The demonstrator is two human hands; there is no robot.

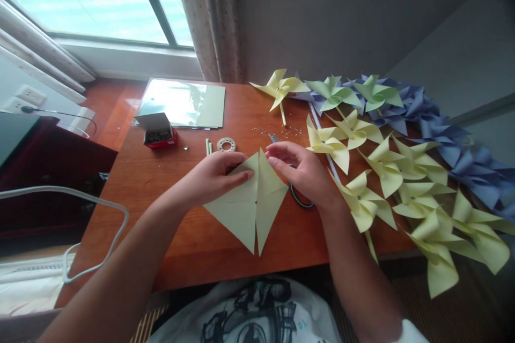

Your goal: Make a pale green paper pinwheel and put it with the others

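A pale yellow paper square (pixel 233 203), slit inward from its corners, is held above the table with one corner toward me. My left hand (pixel 225 174) grips its left part, thumb on top and fingers behind. At the upper right edge, my right hand (pixel 295 166) has thumb and forefinger close together on the paper near its far tip. Scissors (pixel 301 197) lie under and beside my right hand, partly hidden, with a dark handle loop showing. A roll of tape (pixel 226 144) and short rolled paper sticks (pixel 208 147) lie just beyond my left hand.
Finished yellow pinwheels (pixel 358 203), green ones (pixel 376 92) and blue ones (pixel 426 112) crowd the right side. An open red box (pixel 161 138) of small dark items stands left, before a wrapped paper stack (pixel 181 104). A white cable (pixel 120 203) loops at left.
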